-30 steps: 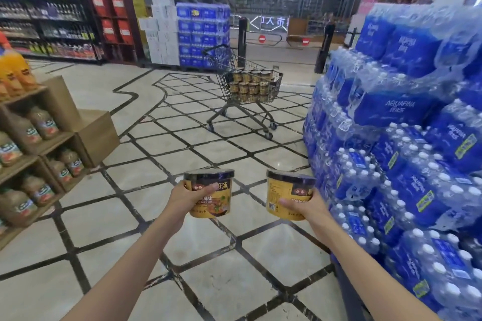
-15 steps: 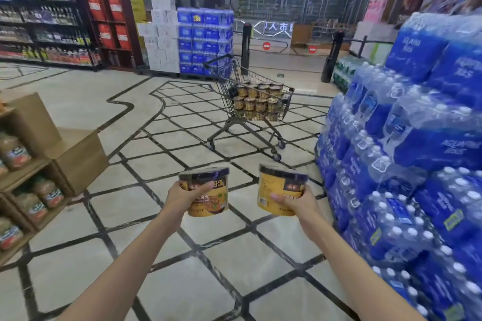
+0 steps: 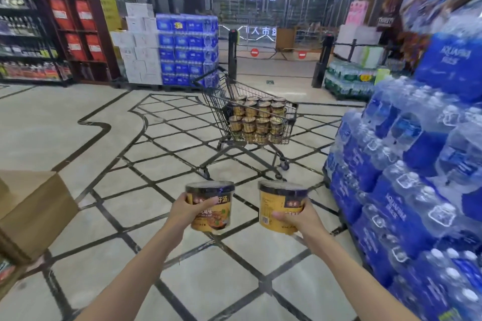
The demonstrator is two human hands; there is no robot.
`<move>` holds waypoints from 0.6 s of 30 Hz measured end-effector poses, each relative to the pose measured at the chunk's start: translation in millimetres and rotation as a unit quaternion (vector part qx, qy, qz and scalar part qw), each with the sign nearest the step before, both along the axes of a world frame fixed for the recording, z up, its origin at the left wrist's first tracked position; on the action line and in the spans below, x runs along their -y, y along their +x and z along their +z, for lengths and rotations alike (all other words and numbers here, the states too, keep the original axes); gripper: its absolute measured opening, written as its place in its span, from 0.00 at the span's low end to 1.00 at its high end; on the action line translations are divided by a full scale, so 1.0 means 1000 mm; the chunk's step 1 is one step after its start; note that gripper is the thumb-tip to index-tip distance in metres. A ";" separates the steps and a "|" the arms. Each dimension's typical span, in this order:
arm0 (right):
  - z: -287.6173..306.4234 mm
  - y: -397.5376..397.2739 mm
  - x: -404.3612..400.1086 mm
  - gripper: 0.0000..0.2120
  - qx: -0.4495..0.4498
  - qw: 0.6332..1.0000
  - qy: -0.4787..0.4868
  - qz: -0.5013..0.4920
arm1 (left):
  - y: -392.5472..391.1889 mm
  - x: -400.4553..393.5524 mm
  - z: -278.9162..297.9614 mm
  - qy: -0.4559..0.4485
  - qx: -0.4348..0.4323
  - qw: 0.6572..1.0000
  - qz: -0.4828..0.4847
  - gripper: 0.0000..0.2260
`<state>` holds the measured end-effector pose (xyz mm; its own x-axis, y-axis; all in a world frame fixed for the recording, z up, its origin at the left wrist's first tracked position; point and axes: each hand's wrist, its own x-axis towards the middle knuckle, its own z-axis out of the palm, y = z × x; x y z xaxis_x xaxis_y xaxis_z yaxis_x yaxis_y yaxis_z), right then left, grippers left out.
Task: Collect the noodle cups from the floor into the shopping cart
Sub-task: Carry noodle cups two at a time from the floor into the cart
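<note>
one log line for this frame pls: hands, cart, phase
left hand: holds noodle cup | right hand: holds second cup | shopping cart: ahead, stacked cups inside | phase: carrying

I am standing in a supermarket. Shrink-wrapped water packs (image 3: 407, 164) are stacked high along the floor's right edge, and more blue packs (image 3: 187, 49) with white cartons (image 3: 138, 49) rise at its far side. Shelves (image 3: 28, 34) of bottles and red boxes line the far left. A wire cart (image 3: 250, 117) stands on the tiled floor (image 3: 78, 122) before entry gates (image 3: 276, 52) with no-entry signs.
</note>
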<state>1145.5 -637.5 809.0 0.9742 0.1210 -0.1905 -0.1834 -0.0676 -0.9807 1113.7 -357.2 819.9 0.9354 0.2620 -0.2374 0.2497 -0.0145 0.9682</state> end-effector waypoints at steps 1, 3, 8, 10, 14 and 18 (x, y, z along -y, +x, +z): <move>0.003 0.022 -0.011 0.46 0.004 1.000 0.002 -0.004 | 0.024 -0.010 0.004 0.006 -0.002 1.000 -0.003 0.48; 0.009 0.064 -0.029 0.35 0.012 1.000 0.015 -0.009 | 0.069 -0.028 0.008 0.013 -0.007 1.000 -0.018 0.48; 0.007 0.164 -0.062 0.37 0.000 1.000 0.019 -0.024 | 0.178 -0.052 0.012 -0.002 -0.004 1.000 -0.030 0.42; -0.001 0.206 -0.071 0.44 0.000 0.999 0.004 -0.033 | 0.227 -0.057 0.007 0.006 -0.003 0.999 -0.032 0.27; -0.017 0.305 -0.088 0.51 -0.003 1.000 -0.012 -0.027 | 0.322 -0.068 -0.006 0.021 0.003 0.999 -0.029 0.17; -0.027 0.415 -0.101 0.45 0.003 0.999 0.001 -0.036 | 0.430 -0.081 -0.013 0.032 -0.003 0.999 -0.043 0.26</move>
